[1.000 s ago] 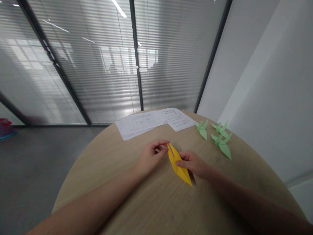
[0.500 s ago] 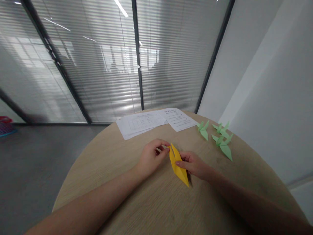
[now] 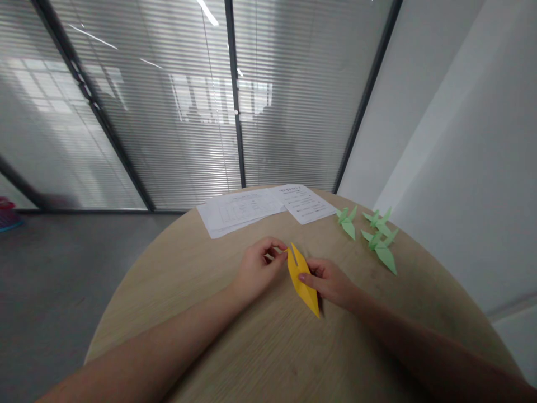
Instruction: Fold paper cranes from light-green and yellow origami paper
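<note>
A folded piece of yellow origami paper (image 3: 304,284), long and pointed with a slit at its far end, is held above the wooden table (image 3: 251,358). My right hand (image 3: 329,281) grips it by the middle, thumb on top and fingers behind. At the far left tip, my left hand (image 3: 262,262) pinches a narrow point of the same paper between thumb and fingertips. To the right lie three light green paper cranes: one nearer the sheets (image 3: 346,223), one behind (image 3: 378,220) and one in front (image 3: 382,249).
Printed white sheets (image 3: 243,210) lie overlapping at the table's far edge. Beyond it stands a glass partition with blinds (image 3: 188,140), and a white wall (image 3: 461,168) rises on the right. A red and blue basket (image 3: 7,215) sits on the floor at far left.
My left fingers have drawn the paper's narrow tip slightly outward to the left, so more of it shows. The whole view has shifted a little.
</note>
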